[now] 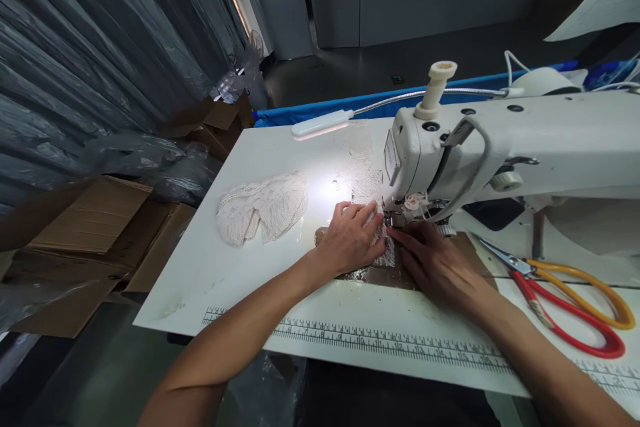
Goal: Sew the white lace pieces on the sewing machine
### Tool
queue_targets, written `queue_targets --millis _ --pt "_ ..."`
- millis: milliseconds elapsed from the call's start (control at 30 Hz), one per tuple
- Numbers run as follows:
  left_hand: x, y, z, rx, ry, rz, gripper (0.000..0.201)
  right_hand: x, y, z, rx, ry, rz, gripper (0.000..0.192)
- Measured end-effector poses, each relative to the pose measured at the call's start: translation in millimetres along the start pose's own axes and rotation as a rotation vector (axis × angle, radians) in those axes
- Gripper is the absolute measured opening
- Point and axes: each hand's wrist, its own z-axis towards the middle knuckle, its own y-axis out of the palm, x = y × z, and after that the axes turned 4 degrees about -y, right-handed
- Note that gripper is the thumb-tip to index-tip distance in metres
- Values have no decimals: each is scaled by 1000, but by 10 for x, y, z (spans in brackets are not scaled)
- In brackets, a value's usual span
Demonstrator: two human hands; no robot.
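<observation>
The white sewing table (210, 267) takes up most of what's in front of this person, its near edge printed with a ruler scale (400, 343). Left of it the floor is crowded with flattened cardboard boxes (95, 227) and plastic sheeting, so anything sliding off that side would drop among them. The open room is the bare tabletop to the left and toward the near edge; the right side is shut in by the sewing machine (500, 140), whose arm spans overhead.

On the bare stretch lies a heap of finished-looking lace pieces (263, 207), well apart from the work. The red and orange scissors (565, 293) sit to the right, blades pointing toward the right forearm; a careless sweep of that arm could catch them.

The lace strip (387, 250) being sewn lies under the presser foot, between the two hands. The left hand (353, 240) rests flat with fingers spread, pressing it down; the right hand (435, 263) lies flat too, fingertips together, touching the lace just beside the needle. That closeness looks like the main risk: fingertips could drift under the needle, and open-mesh lace could snag or pucker if fed unevenly.
</observation>
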Motion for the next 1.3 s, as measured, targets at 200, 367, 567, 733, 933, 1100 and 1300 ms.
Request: queue_targets --millis 200,367,567,733,933,1100,1300 --pt "-218 -228 -21 68 -4 -31 31 189 -195 -82 -98 97 183 40" --pt "-129 -353 -84 -129 223 -159 22 219 -382 -90 -119 40 180 36" --pt "-118 -222 -105 -206 228 -401 15 211 -352 -80 -105 34 203 33" --pt "-97 -135 -135 -127 105 -498 18 146 -311 -28 -105 49 256 28" --pt "-53 -188 -140 -102 78 -544 17 -26 -247 95 -201 13 295 25" --pt "-67 -141 -153 -62 104 -538 13 -24 -168 118 -195 12 321 22" --pt "-79 -62 -135 109 128 -548 15 18 -169 53 -21 97 320 17"
